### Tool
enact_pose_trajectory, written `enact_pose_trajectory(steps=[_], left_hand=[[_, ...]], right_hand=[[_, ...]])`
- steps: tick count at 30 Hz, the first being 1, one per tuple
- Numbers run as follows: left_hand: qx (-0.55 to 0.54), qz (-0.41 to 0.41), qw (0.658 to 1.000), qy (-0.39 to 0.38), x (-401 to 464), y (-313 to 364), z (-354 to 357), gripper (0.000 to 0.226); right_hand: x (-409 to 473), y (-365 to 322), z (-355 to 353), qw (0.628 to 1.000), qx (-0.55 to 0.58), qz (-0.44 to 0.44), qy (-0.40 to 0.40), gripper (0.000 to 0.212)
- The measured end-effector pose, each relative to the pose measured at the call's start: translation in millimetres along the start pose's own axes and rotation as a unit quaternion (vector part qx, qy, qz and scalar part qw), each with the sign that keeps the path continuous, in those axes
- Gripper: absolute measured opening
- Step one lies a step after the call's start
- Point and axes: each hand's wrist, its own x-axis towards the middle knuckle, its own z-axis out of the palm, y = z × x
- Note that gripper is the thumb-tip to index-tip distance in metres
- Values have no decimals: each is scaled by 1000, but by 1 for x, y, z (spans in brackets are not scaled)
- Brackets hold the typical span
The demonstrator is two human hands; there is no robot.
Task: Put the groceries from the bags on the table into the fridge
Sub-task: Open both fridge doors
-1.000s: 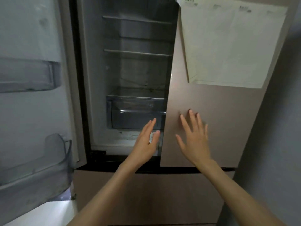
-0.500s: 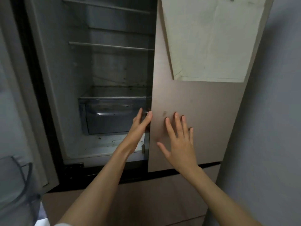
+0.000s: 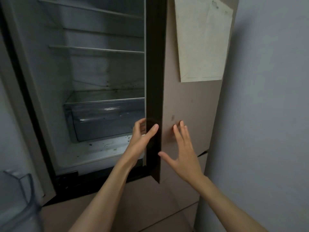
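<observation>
1. Fridge: left side open, inside bare w/ shelves and a clear drawer at the bottom.
2. Right door partly open; its dark edge faces the camera.
3. Left hand grasps that edge: thumb on the dark strip, fingers curled round behind it.
4. Right hand released, fingers spread and straight, at the door's front; fingertips look to touch it, can't tell for sure.
5. Papers stuck high on the door front.
6. Left door's bin at bottom left. Wall on the right.
7. Groceries, bags: not in view.
</observation>
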Motion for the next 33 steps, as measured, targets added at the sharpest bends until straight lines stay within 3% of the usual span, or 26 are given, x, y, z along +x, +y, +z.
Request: enact_pose_trajectory(steps=[4,7,13,18,22,27,30,33], left_hand=[[33,41,999,-5,-33,4,20,38],[56,68,996,-5,-52,12,41,29],[134,117,983,-54,-90,27,93,42],[181,177,966,-49,-106,39,124,35],[227,191,955,-20,-102,42,143,49],[349,212,904,-129,-94,36,172,63],[369,229,885,-166,-91,37,187,65],[392,288,865,-122,-86,45,190,65]], right_hand=[[-28,15,-33,999,48,-14,17,88],[-48,29,-64,998,60,-2,-11,82],[-85,62,-111,998,50,35,-23,63],[-107,87,-141,995,69,73,8,54],[-112,105,-173,994,1,98,55,58],[-103,97,-199,980,-122,-6,156,62],[-93,95,-200,974,-181,-36,129,63],[-88,109,-201,970,-218,2,106,70]])
